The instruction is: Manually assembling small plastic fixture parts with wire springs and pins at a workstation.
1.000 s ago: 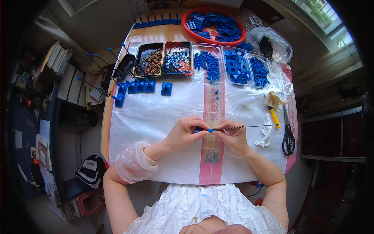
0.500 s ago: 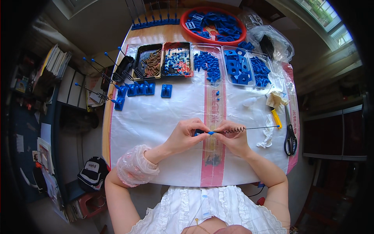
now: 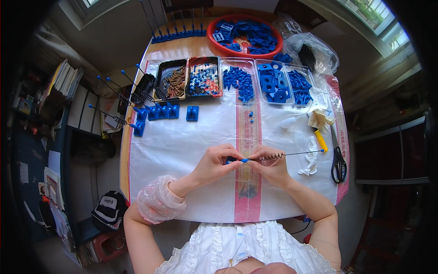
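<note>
Over the middle of the table, my two hands meet at the fingertips. My left hand is closed around a dark blue plastic base, most of it hidden by the fingers. A small bright blue cone piece shows between both hands' fingertips. My right hand pinches a black coil spring, whose straight wire runs right to a small blue tip. How the spring's inner end sits in the blue cone is hidden by the fingers.
Beyond my hands stand trays of screws, small nuts and blue cones. Finished-looking spring pieces on blue bases stand at left. A red basin holds blue parts. Scissors and a yellow-handled tool lie right.
The whole view has shifted slightly. Both hands keep their grip at the joint, with the spring and wire still pointing right; the wire tilts a little more upward.
</note>
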